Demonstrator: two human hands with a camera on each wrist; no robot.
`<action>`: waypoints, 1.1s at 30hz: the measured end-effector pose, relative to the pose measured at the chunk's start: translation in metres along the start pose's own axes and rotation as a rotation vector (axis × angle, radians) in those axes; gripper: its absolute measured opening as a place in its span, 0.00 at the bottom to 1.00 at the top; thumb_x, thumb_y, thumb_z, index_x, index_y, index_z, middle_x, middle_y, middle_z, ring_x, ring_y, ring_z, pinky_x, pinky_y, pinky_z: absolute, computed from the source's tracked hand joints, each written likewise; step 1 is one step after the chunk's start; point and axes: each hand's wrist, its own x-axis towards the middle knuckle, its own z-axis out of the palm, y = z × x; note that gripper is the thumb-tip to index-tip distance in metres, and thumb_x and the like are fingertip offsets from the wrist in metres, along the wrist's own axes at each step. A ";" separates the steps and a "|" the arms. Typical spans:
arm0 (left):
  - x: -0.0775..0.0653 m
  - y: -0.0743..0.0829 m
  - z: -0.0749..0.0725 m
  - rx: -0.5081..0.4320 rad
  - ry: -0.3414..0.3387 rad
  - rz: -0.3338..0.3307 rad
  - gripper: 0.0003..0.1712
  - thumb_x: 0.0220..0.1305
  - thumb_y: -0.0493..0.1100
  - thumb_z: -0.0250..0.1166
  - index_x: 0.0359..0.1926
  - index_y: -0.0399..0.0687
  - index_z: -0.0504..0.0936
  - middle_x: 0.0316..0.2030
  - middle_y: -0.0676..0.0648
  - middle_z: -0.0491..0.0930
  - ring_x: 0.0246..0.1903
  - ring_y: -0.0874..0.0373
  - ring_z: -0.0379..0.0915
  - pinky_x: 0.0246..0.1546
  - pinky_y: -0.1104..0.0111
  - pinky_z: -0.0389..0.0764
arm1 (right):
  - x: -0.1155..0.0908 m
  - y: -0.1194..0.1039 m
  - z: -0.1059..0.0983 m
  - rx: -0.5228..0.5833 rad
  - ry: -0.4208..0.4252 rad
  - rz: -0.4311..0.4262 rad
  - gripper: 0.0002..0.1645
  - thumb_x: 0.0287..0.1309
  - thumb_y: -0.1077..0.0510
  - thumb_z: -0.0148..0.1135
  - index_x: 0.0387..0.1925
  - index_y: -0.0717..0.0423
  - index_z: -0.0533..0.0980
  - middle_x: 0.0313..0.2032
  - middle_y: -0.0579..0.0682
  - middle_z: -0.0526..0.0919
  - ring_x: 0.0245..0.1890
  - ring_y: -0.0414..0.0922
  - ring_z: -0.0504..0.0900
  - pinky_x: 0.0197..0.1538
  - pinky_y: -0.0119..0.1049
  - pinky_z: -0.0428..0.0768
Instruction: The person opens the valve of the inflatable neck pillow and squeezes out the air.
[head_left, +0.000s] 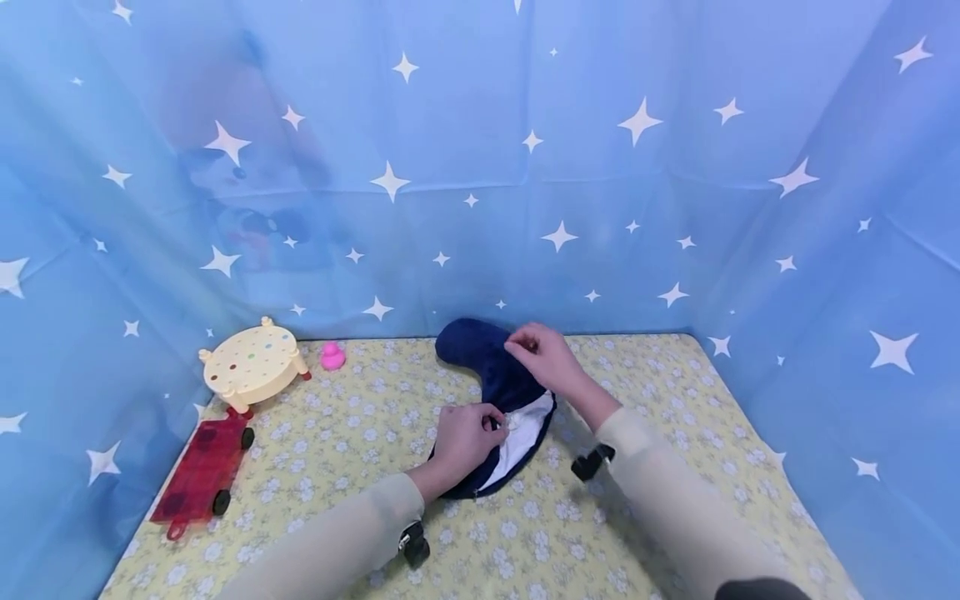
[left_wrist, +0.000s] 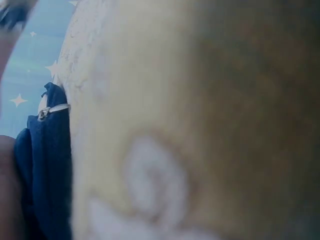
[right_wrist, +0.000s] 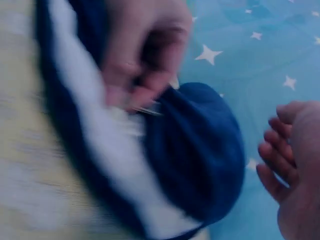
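Note:
A navy U-shaped neck pillow (head_left: 467,343) lies on the table, its long zipped opening spread so that the white inside (head_left: 525,433) shows. My left hand (head_left: 465,437) pinches at the inner edge of the opening. In the right wrist view a thin pale strand or pin-like piece sticks out by its fingertips, too blurred to identify. My right hand (right_wrist: 300,155) is raised near the pillow's upper bend, fingers loosely bent, and nothing shows between them. The left wrist view catches the metal zip pull (left_wrist: 44,113) at the end of the navy cover (left_wrist: 52,170).
At the left a cream toy stool (head_left: 251,362) with coloured dots rests tilted against a red toy cart (head_left: 198,471) with black wheels. A pink rubber duck (head_left: 332,357) sits near the back edge. Blue star-patterned curtains (head_left: 480,150) surround the flowered tablecloth (head_left: 360,467).

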 end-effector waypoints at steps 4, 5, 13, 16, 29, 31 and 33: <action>-0.001 -0.002 0.004 0.005 0.003 0.015 0.03 0.71 0.51 0.78 0.40 0.63 0.92 0.21 0.68 0.75 0.24 0.71 0.70 0.57 0.49 0.73 | 0.047 -0.014 0.005 -0.247 -0.101 -0.035 0.30 0.79 0.40 0.67 0.68 0.56 0.79 0.63 0.56 0.80 0.64 0.56 0.80 0.66 0.57 0.79; -0.002 -0.002 0.005 0.005 0.000 0.018 0.03 0.71 0.51 0.78 0.40 0.63 0.92 0.21 0.68 0.75 0.24 0.72 0.70 0.57 0.50 0.72 | 0.056 -0.016 0.009 -0.309 -0.136 -0.035 0.35 0.78 0.38 0.67 0.72 0.56 0.76 0.68 0.58 0.77 0.68 0.58 0.78 0.69 0.59 0.77; -0.004 -0.002 0.007 0.007 -0.007 0.028 0.03 0.72 0.52 0.77 0.40 0.63 0.92 0.22 0.69 0.75 0.24 0.73 0.69 0.56 0.51 0.71 | 0.095 -0.024 0.049 -0.573 -0.360 -0.020 0.53 0.74 0.26 0.64 0.87 0.47 0.62 0.84 0.59 0.63 0.81 0.61 0.65 0.77 0.64 0.67; -0.003 -0.004 0.004 0.007 0.000 0.030 0.04 0.72 0.52 0.77 0.39 0.62 0.92 0.22 0.69 0.75 0.25 0.74 0.70 0.56 0.51 0.72 | 0.102 -0.030 0.054 -0.592 -0.377 -0.031 0.50 0.74 0.29 0.66 0.86 0.44 0.64 0.83 0.60 0.63 0.81 0.62 0.64 0.76 0.63 0.69; -0.004 -0.009 0.004 0.006 0.023 0.069 0.03 0.73 0.51 0.77 0.39 0.66 0.92 0.24 0.69 0.75 0.27 0.72 0.70 0.53 0.54 0.70 | 0.072 -0.038 0.004 -0.402 -0.202 -0.267 0.20 0.74 0.50 0.71 0.61 0.51 0.80 0.62 0.54 0.70 0.59 0.55 0.72 0.56 0.53 0.77; -0.003 -0.009 0.004 0.008 0.029 0.069 0.03 0.72 0.52 0.77 0.38 0.66 0.92 0.24 0.69 0.75 0.26 0.72 0.70 0.52 0.55 0.69 | 0.066 -0.036 -0.003 -0.379 -0.180 -0.297 0.17 0.73 0.54 0.70 0.57 0.53 0.78 0.70 0.54 0.70 0.68 0.56 0.72 0.62 0.54 0.77; -0.003 -0.009 0.004 0.011 0.028 0.068 0.03 0.72 0.53 0.78 0.38 0.66 0.92 0.24 0.69 0.75 0.26 0.73 0.70 0.51 0.56 0.68 | 0.061 -0.035 -0.008 -0.342 -0.176 -0.319 0.18 0.72 0.57 0.69 0.58 0.56 0.77 0.73 0.55 0.72 0.73 0.57 0.72 0.66 0.56 0.77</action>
